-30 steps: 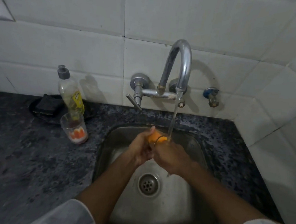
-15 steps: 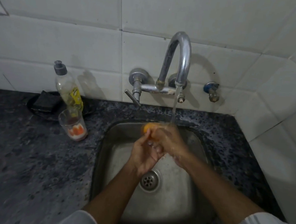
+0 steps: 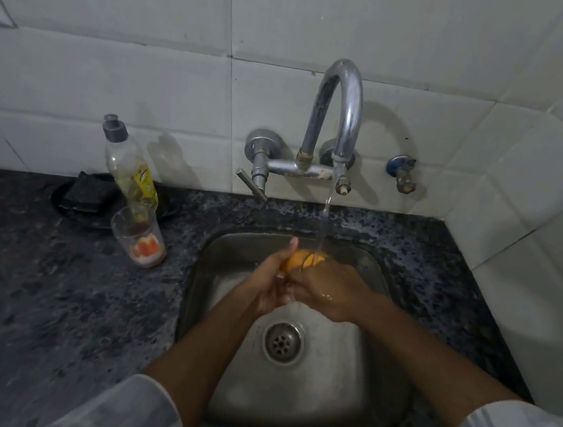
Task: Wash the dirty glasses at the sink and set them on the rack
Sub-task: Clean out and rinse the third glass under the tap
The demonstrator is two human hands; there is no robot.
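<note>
Both hands, left (image 3: 267, 289) and right (image 3: 329, 292), curled round an orange-printed glass (image 3: 303, 262) under the tap's stream (image 3: 323, 224), over the sink (image 3: 377, 377); gripping it together. Second glass (image 3: 140, 239) upright on the bench (image 3: 42, 293), beside the soap bottle (image 3: 129, 167).

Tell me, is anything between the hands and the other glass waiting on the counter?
Nothing visible blocks it. Both hands, left hand and right hand, hold an orange-printed glass under the running tap. The second glass stands left of the sink, with only bare counter between.
</note>
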